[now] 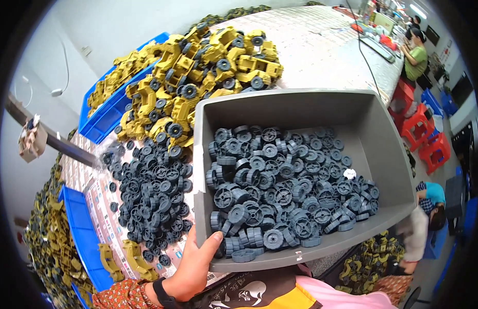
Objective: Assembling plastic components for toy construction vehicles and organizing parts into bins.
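Observation:
A large grey bin, tilted toward me, is held up over the table. Inside it lie many dark grey toy wheels, with one small white piece among them. My left hand grips the bin's near left corner, thumb over the rim and the other fingers hidden underneath. By the bin's right end my right hand shows only in part, below a patterned sleeve; its fingers cannot be made out. Left of the bin, more loose wheels are heaped on the table, beside two yellow plastic parts.
Yellow toy trucks are piled behind the bin, next to a blue crate. Another blue crate stands at the left. More trucks lie low on the right. Red stools and a person in green are far right.

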`<control>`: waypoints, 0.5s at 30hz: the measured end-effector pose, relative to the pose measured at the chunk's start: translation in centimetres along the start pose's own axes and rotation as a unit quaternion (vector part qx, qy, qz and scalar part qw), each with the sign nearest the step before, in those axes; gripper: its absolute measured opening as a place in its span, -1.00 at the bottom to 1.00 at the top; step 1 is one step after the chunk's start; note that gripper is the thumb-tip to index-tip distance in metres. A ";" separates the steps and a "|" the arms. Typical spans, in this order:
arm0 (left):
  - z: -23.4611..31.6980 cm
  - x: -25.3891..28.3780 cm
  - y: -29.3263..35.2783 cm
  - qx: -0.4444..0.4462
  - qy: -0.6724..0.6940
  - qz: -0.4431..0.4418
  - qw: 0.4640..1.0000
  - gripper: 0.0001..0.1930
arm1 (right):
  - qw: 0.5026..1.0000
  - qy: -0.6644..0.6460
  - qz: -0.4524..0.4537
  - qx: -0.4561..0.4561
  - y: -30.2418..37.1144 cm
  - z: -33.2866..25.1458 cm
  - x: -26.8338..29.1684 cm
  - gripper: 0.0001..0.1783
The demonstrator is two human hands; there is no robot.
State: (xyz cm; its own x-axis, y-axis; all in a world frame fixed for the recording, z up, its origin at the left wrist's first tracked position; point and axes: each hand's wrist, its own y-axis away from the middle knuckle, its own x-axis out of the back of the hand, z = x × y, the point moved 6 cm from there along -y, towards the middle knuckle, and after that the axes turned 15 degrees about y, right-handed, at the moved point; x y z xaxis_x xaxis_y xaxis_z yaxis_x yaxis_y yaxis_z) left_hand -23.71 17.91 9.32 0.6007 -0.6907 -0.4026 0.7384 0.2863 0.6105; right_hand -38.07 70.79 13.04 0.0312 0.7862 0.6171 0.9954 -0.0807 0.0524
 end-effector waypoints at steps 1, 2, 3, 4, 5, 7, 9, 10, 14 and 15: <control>0.0 0.3 0.0 0.004 -0.004 -0.002 1.000 -0.55 | 0.986 -0.152 -0.068 -0.010 2.2 1.8 -2.4 -0.58; 0.2 0.5 0.3 0.009 -0.010 -0.006 1.000 -0.48 | 0.978 -0.195 0.016 -0.068 4.1 7.0 -3.5 -0.53; 0.0 0.1 0.6 0.009 -0.020 -0.008 1.000 -0.48 | 0.955 -0.231 -0.171 -0.080 5.3 3.4 -7.2 -0.48; -0.3 -0.5 0.8 -0.003 -0.067 -0.012 0.998 -0.43 | 0.946 -0.293 -0.099 -0.102 6.0 3.7 -9.4 -0.46; -0.3 -0.5 1.2 -0.018 -0.107 -0.012 0.994 -0.38 | 0.929 -0.348 -0.033 -0.121 6.2 4.1 -11.3 -0.44; -0.9 -1.8 2.1 -0.024 -0.103 -0.038 0.994 -0.25 | 0.946 -0.291 -0.102 -0.099 4.3 1.0 -11.9 -0.40; -4.3 -1.9 0.0 0.022 -0.074 -0.132 0.988 -0.26 | 0.964 -0.228 -0.091 -0.104 3.0 -1.3 -12.0 -0.36; -4.9 -3.1 0.3 0.014 -0.088 -0.161 0.983 -0.25 | 0.973 -0.207 -0.066 -0.076 2.1 -2.4 -11.4 -0.37; -7.1 -8.6 0.4 0.057 -0.075 -0.289 0.953 -0.39 | 0.971 -0.231 -0.036 -0.052 -3.0 -4.8 -9.9 -0.43; -7.5 -10.3 0.2 0.079 -0.060 -0.311 0.945 -0.45 | 0.972 -0.224 -0.049 -0.043 -4.5 -4.9 -10.2 -0.43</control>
State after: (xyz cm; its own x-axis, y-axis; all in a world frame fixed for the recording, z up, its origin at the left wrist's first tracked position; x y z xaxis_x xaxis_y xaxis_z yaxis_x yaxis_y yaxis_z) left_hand -27.51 30.07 8.48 0.0203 -0.7654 -0.6432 0.8766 -0.2957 0.3796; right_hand -43.31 60.10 10.37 -0.0079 0.9794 0.2020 0.9850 -0.0271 0.1703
